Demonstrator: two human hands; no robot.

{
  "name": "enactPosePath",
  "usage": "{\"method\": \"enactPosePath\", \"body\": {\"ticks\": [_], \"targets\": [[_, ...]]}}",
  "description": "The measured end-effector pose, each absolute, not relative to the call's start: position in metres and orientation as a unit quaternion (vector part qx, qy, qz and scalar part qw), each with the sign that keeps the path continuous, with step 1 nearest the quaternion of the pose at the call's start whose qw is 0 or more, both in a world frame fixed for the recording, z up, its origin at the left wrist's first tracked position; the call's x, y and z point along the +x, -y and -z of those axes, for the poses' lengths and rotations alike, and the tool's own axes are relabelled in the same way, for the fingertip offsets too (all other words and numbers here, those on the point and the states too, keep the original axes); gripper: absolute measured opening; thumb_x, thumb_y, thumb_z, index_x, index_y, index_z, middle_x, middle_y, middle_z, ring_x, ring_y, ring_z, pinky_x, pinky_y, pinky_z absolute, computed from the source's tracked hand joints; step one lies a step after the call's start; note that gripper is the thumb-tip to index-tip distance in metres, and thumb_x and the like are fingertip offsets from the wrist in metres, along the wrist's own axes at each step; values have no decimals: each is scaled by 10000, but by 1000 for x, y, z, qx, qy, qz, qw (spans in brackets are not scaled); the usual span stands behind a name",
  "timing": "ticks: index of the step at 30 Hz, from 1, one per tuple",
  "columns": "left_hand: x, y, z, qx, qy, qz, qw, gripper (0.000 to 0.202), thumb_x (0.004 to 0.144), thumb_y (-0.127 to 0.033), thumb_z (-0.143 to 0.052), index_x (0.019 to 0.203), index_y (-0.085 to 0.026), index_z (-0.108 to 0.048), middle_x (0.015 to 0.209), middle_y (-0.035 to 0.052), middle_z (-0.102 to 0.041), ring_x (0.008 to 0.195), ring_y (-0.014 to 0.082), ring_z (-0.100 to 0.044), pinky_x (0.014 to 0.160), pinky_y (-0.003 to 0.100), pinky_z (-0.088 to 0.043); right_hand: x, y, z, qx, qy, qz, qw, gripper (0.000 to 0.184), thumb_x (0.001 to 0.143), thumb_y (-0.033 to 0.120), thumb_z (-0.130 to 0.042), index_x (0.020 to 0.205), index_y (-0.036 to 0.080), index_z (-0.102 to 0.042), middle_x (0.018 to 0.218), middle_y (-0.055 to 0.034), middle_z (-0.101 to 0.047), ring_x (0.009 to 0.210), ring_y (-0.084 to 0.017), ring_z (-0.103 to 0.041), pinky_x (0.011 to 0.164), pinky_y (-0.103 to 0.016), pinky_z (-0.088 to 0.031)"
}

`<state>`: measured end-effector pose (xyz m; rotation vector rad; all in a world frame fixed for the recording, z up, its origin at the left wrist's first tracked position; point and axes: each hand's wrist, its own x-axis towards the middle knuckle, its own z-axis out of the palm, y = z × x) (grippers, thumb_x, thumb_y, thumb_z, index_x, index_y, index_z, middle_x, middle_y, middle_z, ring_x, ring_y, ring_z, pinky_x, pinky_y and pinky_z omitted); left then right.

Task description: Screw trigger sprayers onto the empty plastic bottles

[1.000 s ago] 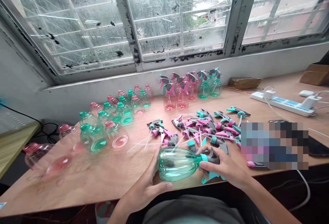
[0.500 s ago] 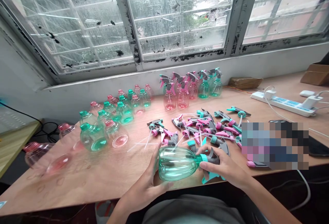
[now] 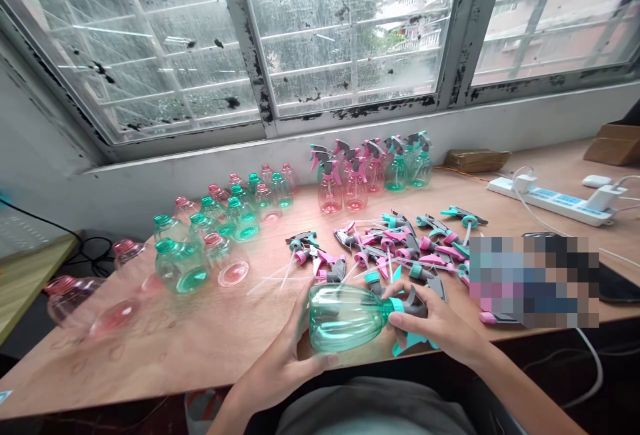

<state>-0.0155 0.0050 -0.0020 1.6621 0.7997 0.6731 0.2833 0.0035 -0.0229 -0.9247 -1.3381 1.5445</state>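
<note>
A clear teal spray bottle [image 3: 345,316] lies on its side at the near edge of the wooden table [image 3: 210,348]. My left hand [image 3: 287,355] is wrapped round its base end. My right hand [image 3: 433,325] is closed on the grey and teal trigger head [image 3: 413,308] that sits at the bottle's neck. Just beyond my hands lies a heap of loose pink, teal and grey trigger heads [image 3: 400,245] with thin dip tubes.
Several headless teal and pink bottles [image 3: 220,228] stand at the left. Several bottles with trigger heads [image 3: 370,168] stand near the window wall. A white power strip [image 3: 555,203] with cables lies at the right, a cardboard box [image 3: 613,145] behind it. A blurred patch covers things at the right.
The bottle has turned slightly in my hands; my left fingers have shifted round its base. My right hand stays on the trigger head.
</note>
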Motion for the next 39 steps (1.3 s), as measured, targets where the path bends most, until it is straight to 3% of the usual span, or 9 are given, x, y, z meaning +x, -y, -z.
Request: {"method": "enactPosePath", "body": {"ticks": [6, 10, 15, 20, 26, 30, 34, 39], "targets": [[-15, -5, 2, 704, -340, -285, 554, 961, 1023, -324, -624, 1639, -402, 111, 1764, -3, 81, 1622, 319, -63, 1302, 435, -233, 284, -4, 25, -366, 541, -619, 436, 294, 888, 355, -801, 1026, 213, -584, 637, 51, -737, 595, -148, -701, 643, -249, -529], [-16, -7, 3, 702, -348, -274, 558, 1074, 971, -364, -700, 1634, -371, 144, 1773, 14, -21, 1625, 307, -62, 1318, 454, -177, 283, -4, 24, -366, 539, -620, 437, 303, 881, 364, -810, 1018, 209, -588, 653, 46, -743, 596, -146, -703, 641, -249, -533], [-20, -8, 8, 701, -355, -273, 556, 1006, 962, -442, -690, 1658, -336, 28, 1773, 14, -46, 1628, 312, -31, 1331, 467, -72, 284, -4, 26, -366, 540, -621, 435, 310, 879, 369, -812, 1026, 205, -593, 648, 47, -740, 601, -149, -706, 654, -256, -532], [-19, -7, 6, 708, -349, -269, 552, 1031, 970, -405, -690, 1644, -371, 90, 1773, 16, -61, 1624, 308, -87, 1323, 469, -147, 286, -5, 29, -363, 542, -621, 434, 295, 898, 359, -798, 1050, 204, -597, 637, 45, -740, 612, -152, -706, 672, -259, -523], [-18, -7, 6, 736, -350, -279, 508, 1033, 989, -330, -673, 1628, -412, 135, 1768, -9, 91, 1627, 303, -7, 1320, 473, -134, 285, -5, 28, -363, 539, -620, 440, 303, 891, 375, -806, 1039, 204, -604, 655, 49, -737, 605, -152, -712, 656, -254, -522], [-18, -6, 5, 722, -357, -268, 528, 1105, 959, -335, -716, 1625, -377, 165, 1774, 21, -6, 1625, 307, 10, 1322, 490, -124, 285, -4, 26, -367, 534, -618, 445, 308, 884, 378, -813, 1036, 201, -612, 660, 48, -736, 602, -153, -712, 662, -260, -524], [-18, -6, 3, 703, -361, -263, 553, 1058, 966, -322, -708, 1641, -367, 106, 1771, 34, -82, 1619, 315, -124, 1321, 494, -152, 284, -3, 25, -370, 527, -620, 448, 315, 875, 384, -819, 1028, 202, -612, 641, 47, -734, 589, -156, -705, 639, -260, -530], [-17, -6, 5, 713, -353, -274, 541, 1020, 978, -269, -681, 1643, -399, 81, 1776, 8, -22, 1624, 303, -87, 1318, 470, -178, 283, -2, 24, -371, 524, -621, 449, 317, 866, 381, -828, 1020, 202, -616, 645, 53, -726, 587, -151, -707, 643, -258, -541]]}}
